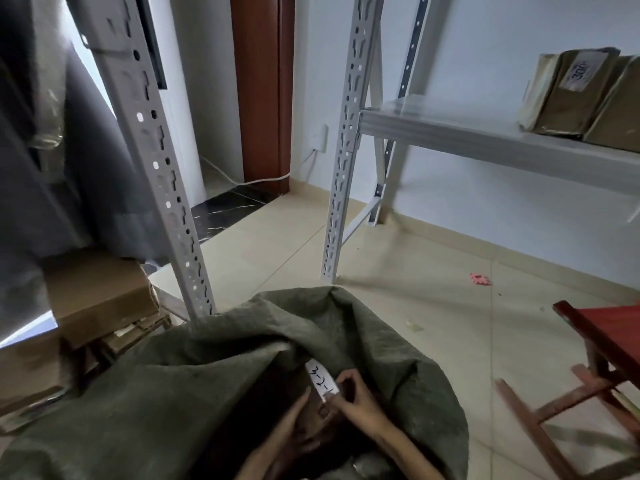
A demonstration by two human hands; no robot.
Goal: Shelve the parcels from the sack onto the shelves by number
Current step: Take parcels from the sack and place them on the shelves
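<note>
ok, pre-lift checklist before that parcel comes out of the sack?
1. Both hands on the parcel: ok. Left hand at its left side, right hand at the label end.
2. Label readable: ok, handwritten, looks like 3-2-1; last digits uncertain.
3. Parcel clear of the sack: not ok, it sits inside the opening with cloth folded around it.
4. Shelf has room: ok, bare to the left of the shelved parcels.
5. Shelf number matches: cannot tell; one shelved parcel's label is blurred.
6. Path clear: cannot tell; a red stool stands at the right.
</note>
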